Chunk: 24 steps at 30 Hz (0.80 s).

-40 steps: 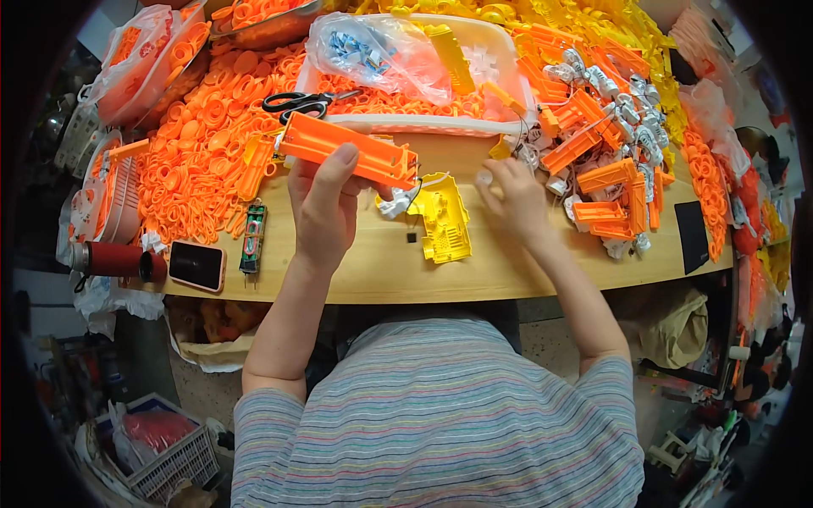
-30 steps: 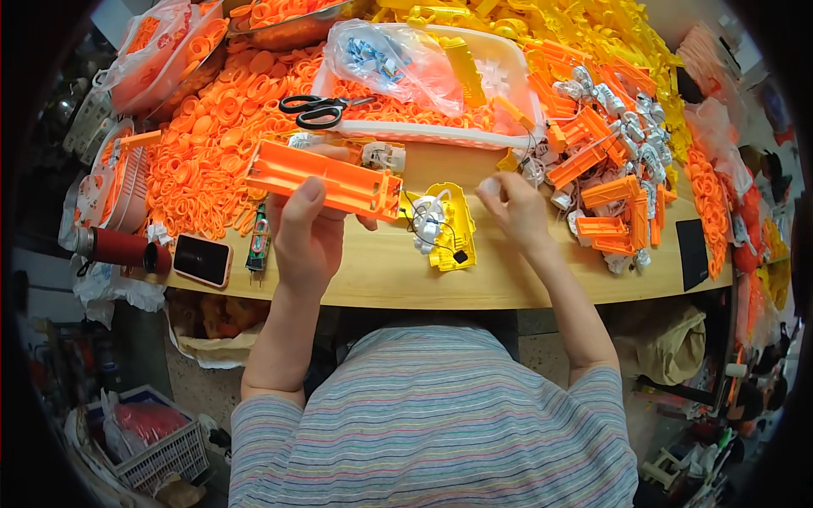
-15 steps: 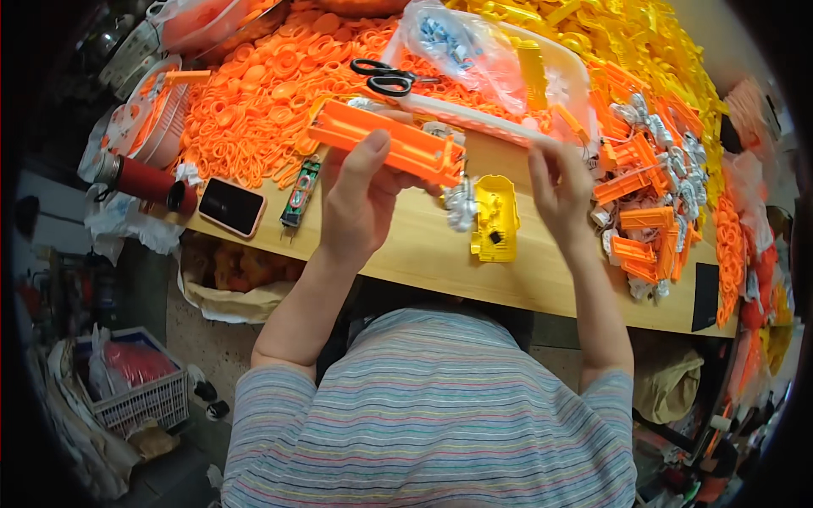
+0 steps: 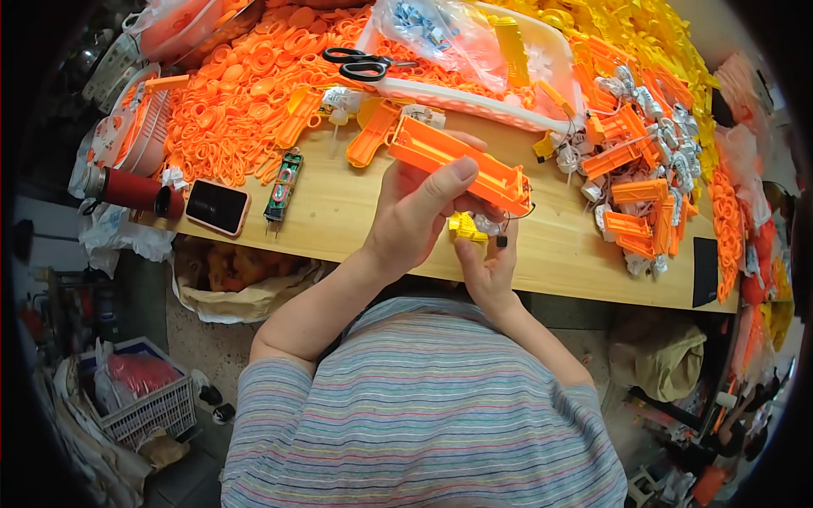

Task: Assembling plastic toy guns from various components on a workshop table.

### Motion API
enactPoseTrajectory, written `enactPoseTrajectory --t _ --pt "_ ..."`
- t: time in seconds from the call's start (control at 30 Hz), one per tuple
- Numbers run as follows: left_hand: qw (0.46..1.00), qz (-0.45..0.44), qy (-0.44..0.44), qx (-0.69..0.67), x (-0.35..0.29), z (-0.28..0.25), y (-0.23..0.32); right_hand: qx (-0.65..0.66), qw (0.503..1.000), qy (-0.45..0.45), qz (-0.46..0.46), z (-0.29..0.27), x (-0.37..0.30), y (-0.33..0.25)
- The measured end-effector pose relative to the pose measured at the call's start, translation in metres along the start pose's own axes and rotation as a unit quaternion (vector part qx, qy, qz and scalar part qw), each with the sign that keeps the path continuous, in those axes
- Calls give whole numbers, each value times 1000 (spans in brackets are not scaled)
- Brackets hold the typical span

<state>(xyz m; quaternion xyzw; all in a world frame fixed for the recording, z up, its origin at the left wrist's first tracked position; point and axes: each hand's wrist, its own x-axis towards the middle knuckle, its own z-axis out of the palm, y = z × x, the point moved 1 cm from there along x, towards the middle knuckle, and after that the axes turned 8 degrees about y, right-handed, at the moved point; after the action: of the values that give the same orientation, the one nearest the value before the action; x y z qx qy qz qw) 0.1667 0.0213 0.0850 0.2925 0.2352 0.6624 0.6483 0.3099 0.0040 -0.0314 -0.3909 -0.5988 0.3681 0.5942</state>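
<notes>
My left hand [image 4: 411, 207] grips a long orange plastic housing [image 4: 464, 168], thumb on top, its hollow side showing and its right end tilted down. A thin dark wire [image 4: 530, 209] curves from that right end. Just below it, my right hand [image 4: 493, 269] is closed, thumb raised and fingers curled. A small black part [image 4: 502, 241] shows at its fingers, with a whitish bundle [image 4: 487, 224] beside it. A yellow plastic housing [image 4: 465, 227] shows behind the right thumb, mostly hidden; whether the hand grips it is unclear.
Behind lie two orange gun-shaped pieces [image 4: 373, 134], black scissors [image 4: 364, 63] and a white tray [image 4: 474, 103]. Wired orange housings [image 4: 635, 190] are heaped at right. A phone [image 4: 218, 207], green circuit strip [image 4: 283, 188] and red flask [image 4: 131, 196] lie at left.
My left hand has carried the orange housing right and toward me. My right hand has moved left and down, beneath it, beside the yellow housing. The view has shifted slightly.
</notes>
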Motion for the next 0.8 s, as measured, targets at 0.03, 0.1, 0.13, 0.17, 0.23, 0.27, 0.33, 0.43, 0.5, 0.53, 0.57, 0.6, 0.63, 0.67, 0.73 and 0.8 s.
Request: enactPoseTrajectory --t 0.03,0.1,0.13,0.17,0.23,0.27,0.33,0.43,0.5,0.53,0.57,0.6,0.63,0.67,0.73,0.8 --pt "1000 -11 6 -4 -1 1 -2 39 998 41 18 2 0 2" --pt "1000 -23 6 -18 0 -3 -5 28 998 48 39 -3 6 3" --pt "999 -32 10 -31 1 -7 -5 17 997 51 59 -6 10 4" --pt "999 -33 11 -30 1 -12 -5 -2 999 50 18 -7 19 -6" --pt "999 -21 16 -20 2 -24 -4 123 982 65 126 -12 27 -13" --pt "999 -23 15 -21 1 -31 -3 245 939 79 230 -16 29 -12" --pt "999 -41 21 18 -2 -49 -2 245 931 83 256 -29 35 -7" --pt "992 -99 -72 10 -10 -77 -6 258 910 77 314 -42 44 -11" --pt "975 -176 -137 -9 -18 -83 -7 232 917 70 317 -47 50 -13" --pt "975 -177 -137 -11 -19 -84 -9 208 924 61 317 -48 52 -15" --pt "959 -250 -131 -25 -21 -87 -14 206 923 61 318 -47 54 -15" --pt "938 -320 -125 -40 -23 -87 -18 194 932 58 302 -46 56 -15" --pt "928 -363 -81 33 -21 -84 -26 181 940 54 285 -44 56 -13" --pt "914 -391 -42 96 -20 -76 -32 180 940 51 286 -43 57 -12" --pt "902 -365 -84 213 -19 -63 -36 147 950 32 273 -40 57 -10" --pt "905 -345 -75 236 -18 -59 -42 138 953 20 269 -38 57 -14"
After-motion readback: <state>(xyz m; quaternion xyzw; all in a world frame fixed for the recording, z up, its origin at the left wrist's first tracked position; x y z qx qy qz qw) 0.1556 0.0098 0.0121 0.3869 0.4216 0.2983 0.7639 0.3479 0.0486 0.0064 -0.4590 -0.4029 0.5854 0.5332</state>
